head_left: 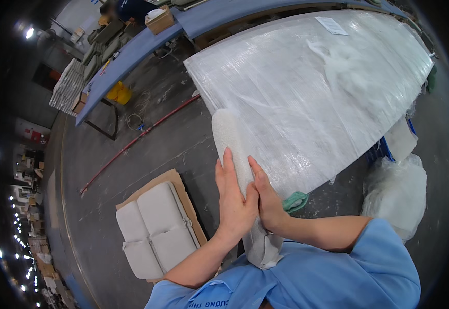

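Note:
A long off-white fabric cushion (229, 135), seen edge-on, stands between my hands with its lower end against my blue shirt. My left hand (234, 201) presses along its left side, fingers stretched out. On its right side lies my right hand (268, 202), partly hidden behind the left thumb. Together the two palms hold the cushion. Its far end reaches over the near left edge of a large low stack wrapped in clear film (296, 98).
Pale tufted cushions (157, 226) lie on a cardboard sheet (177, 177) on the floor at left. A red pole (137, 139) crosses the floor near a yellow bucket (119, 93). Blue tables (132, 54), with a person behind, stand farther back. Bagged white material (397, 190) sits at right.

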Demonstrator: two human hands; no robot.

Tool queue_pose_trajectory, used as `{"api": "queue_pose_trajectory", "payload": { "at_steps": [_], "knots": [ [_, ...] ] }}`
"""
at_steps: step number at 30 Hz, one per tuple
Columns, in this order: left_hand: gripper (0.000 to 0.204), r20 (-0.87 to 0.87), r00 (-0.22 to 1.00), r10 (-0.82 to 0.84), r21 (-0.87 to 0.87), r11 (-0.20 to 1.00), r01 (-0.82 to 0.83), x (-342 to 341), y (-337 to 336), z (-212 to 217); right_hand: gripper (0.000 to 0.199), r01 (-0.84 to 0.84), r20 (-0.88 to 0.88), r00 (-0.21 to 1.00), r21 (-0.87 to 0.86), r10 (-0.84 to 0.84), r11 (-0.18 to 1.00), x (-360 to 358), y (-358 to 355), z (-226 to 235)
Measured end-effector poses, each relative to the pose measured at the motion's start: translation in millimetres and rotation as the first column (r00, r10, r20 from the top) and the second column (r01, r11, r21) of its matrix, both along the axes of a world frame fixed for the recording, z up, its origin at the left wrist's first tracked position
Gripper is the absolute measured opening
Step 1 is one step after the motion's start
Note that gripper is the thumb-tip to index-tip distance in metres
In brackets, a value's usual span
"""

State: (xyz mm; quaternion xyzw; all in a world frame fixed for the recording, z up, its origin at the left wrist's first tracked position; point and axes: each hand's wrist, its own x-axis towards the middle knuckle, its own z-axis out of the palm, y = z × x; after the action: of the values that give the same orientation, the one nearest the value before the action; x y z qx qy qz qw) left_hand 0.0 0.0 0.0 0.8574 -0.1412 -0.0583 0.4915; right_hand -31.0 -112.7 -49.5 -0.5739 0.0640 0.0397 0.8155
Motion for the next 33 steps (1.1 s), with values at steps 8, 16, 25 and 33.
{"api": "queue_pose_trajectory", "payload": {
  "at_steps": [8,16,25,33],
  "knots": [
    [0.074,-0.037,0.999,0.001,-0.164,0.986,-0.008,-6.2,3.5,-3.2,0.070,0.102,0.131,0.989,-0.313,-0.064,0.944,0.9,8.9,-9.0],
    [0.086,-0.193,0.979,-0.059,-0.535,0.843,-0.055,-8.9,23.7,-6.5,0.069,0.082,0.190,0.982,-0.399,-0.004,0.913,12.9,14.6,-29.7],
    [0.103,-0.369,0.909,-0.196,-0.711,0.690,-0.140,-47.2,45.1,-72.1,0.074,-0.108,0.033,0.992,-0.317,0.125,0.942,6.4,-2.2,-29.5],
    [0.109,-0.232,0.967,-0.109,-0.686,0.722,-0.083,-60.4,26.5,-58.0,0.084,-0.028,0.157,0.987,-0.088,0.042,0.996,-18.6,8.2,-18.1]
  ]
}}
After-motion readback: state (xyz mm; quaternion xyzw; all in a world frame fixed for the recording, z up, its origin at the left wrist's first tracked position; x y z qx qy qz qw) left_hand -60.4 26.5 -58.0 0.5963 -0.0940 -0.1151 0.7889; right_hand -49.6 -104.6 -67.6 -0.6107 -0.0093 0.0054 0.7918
